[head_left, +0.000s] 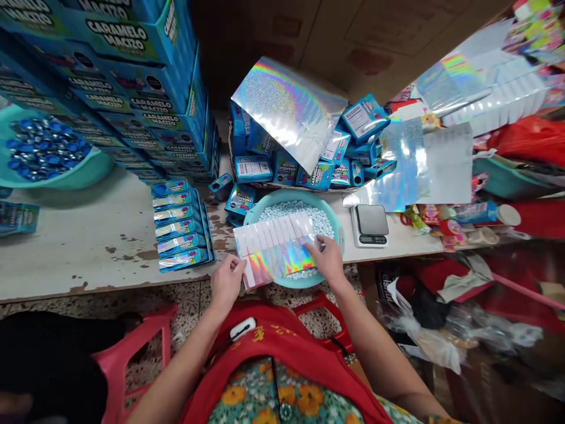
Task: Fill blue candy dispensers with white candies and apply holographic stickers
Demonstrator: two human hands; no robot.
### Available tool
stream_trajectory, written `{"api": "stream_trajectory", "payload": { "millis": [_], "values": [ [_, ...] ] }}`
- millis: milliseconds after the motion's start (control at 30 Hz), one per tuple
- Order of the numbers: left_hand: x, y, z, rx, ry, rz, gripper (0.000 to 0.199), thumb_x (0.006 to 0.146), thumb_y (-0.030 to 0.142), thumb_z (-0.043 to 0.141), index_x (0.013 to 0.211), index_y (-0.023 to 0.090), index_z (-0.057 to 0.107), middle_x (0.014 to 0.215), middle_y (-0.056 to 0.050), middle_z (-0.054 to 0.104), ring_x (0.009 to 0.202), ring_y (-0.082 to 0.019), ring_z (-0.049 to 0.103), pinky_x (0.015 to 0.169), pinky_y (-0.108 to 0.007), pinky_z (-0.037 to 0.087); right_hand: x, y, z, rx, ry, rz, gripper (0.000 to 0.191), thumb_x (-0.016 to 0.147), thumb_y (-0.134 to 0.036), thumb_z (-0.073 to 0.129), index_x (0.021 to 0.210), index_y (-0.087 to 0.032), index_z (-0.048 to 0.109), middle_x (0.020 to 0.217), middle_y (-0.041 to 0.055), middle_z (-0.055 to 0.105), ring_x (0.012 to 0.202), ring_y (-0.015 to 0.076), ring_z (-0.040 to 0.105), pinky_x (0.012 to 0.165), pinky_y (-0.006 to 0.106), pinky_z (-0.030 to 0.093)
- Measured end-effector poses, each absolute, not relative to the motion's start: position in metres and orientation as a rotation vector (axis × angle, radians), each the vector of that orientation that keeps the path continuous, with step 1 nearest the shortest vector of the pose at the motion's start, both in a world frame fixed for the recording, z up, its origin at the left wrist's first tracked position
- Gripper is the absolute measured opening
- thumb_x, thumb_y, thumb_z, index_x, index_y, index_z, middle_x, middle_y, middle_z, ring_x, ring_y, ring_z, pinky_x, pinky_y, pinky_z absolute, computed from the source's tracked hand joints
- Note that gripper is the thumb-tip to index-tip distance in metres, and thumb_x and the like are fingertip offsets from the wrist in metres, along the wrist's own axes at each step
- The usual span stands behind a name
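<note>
A shiny holographic sheet [276, 250], marked in narrow strips, is held flat above a teal basin [339, 232] of small pale pieces. My left hand [227, 282] pinches its lower left edge. On the right side, my right hand [325, 256] grips the sheet with fingers pressed against it. Part of the basin is hidden under the sheet. Behind the basin, an open box holds blue packets [286, 168], with another holographic sheet [286, 109] lying on top of them.
Stacked blue boxes [119, 88] rise at the left, beside a basin of blue candies [48, 147]. A row of blue packets [179, 227] lies nearer. A small scale [371, 225] sits right of the middle basin. A pink stool [136, 347] stands lower left.
</note>
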State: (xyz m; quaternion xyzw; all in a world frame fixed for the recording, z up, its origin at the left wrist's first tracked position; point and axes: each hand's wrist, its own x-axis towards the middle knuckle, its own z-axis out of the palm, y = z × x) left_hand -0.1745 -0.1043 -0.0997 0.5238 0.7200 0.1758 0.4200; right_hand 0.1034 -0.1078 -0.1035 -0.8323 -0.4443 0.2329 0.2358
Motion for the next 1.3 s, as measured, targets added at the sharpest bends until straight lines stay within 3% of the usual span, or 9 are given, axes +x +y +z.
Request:
{"api": "stream_trajectory", "payload": {
  "millis": [167,267,433,500,600,667,833,1133,1300],
  "values": [
    [-0.170,-0.109,-0.069,1.266,1.729,0.733,0.025,0.079,0.041,0.056,0.069,0.018,0.053,0.063,0.003,0.053,0.059,-0.011,0.048,0.059,-0.022,0.037,0.114,-0.104,-0.087,-1.857,-0.843,1.040,0.045,0.058,-0.057,0.072,0.075,-0.020,0.053,0.068,0.0001,0.059,0.063,0.0163,0.054,0.059,0.029,0.043],
    [-0.173,-0.111,-0.046,1.017,1.546,0.929,0.024,0.075,0.039,0.063,0.080,0.019,0.050,0.061,0.005,0.052,0.055,-0.010,0.048,0.054,-0.021,0.039,0.122,-0.106,-0.066,-1.695,-0.727,1.161,0.046,0.057,-0.056,0.075,0.074,-0.021,0.049,0.060,-0.0049,0.056,0.053,0.0121,0.051,0.052,0.024,0.040],
    [-0.170,-0.106,-0.005,0.737,1.383,1.159,0.033,0.064,0.030,0.073,0.087,0.019,0.052,0.066,0.006,0.055,0.053,-0.008,0.050,0.047,-0.017,0.039,0.130,-0.109,-0.022,-1.452,-0.613,1.105,0.047,0.057,-0.037,0.082,0.089,-0.023,0.052,0.064,-0.0063,0.061,0.057,0.0100,0.056,0.059,0.022,0.043],
    [-0.166,-0.101,0.008,0.759,1.312,1.123,0.031,0.066,0.032,0.072,0.090,0.017,0.058,0.075,0.002,0.060,0.062,-0.009,0.055,0.053,-0.018,0.044,0.130,-0.109,-0.004,-1.435,-0.697,0.999,0.038,0.063,-0.036,0.079,0.091,-0.023,0.057,0.072,-0.0037,0.064,0.065,0.0105,0.058,0.063,0.022,0.045],
    [-0.161,-0.090,0.025,0.951,1.247,1.000,0.053,0.065,0.031,0.075,0.114,0.019,0.059,0.100,-0.004,0.064,0.086,-0.016,0.061,0.069,-0.023,0.050,0.130,-0.109,0.022,-1.426,-0.852,0.949,0.025,0.069,-0.034,0.075,0.089,-0.022,0.065,0.083,0.0002,0.066,0.075,0.0118,0.060,0.067,0.023,0.047],
    [-0.160,-0.081,0.034,1.104,1.303,0.946,0.060,0.064,0.030,0.076,0.121,0.020,0.058,0.099,-0.004,0.065,0.086,-0.016,0.061,0.069,-0.023,0.050,0.132,-0.110,0.038,-1.421,-0.936,0.959,0.028,0.067,-0.032,0.078,0.092,-0.023,0.068,0.085,0.0004,0.067,0.075,0.0124,0.061,0.066,0.024,0.049],
    [-0.169,-0.072,0.053,1.173,1.353,1.033,0.047,0.067,0.030,0.075,0.111,0.019,0.066,0.069,0.002,0.059,0.063,-0.009,0.054,0.057,-0.019,0.045,0.137,-0.114,0.057,-1.468,-1.020,0.890,0.038,0.065,-0.032,0.080,0.101,-0.023,0.069,0.084,0.0006,0.069,0.069,0.0130,0.062,0.063,0.027,0.053],
    [-0.187,-0.072,0.093,1.215,1.253,1.049,0.049,0.060,0.027,0.080,0.107,0.020,0.068,0.097,-0.005,0.066,0.085,-0.017,0.060,0.070,-0.024,0.051,0.121,-0.105,0.072,-1.529,-1.114,0.849,0.036,0.068,-0.035,0.078,0.101,-0.022,0.071,0.084,0.0021,0.071,0.072,0.0149,0.064,0.065,0.028,0.053],
    [-0.192,-0.064,0.098,1.612,1.421,1.023,0.022,0.073,0.030,0.070,0.092,0.021,0.073,0.083,-0.004,0.062,0.081,-0.017,0.057,0.072,-0.027,0.050,0.105,-0.103,0.081,-1.550,-1.196,0.830,0.032,0.069,-0.038,0.077,0.095,-0.022,0.072,0.079,0.0022,0.070,0.069,0.0169,0.063,0.063,0.031,0.052]
  ]
}}
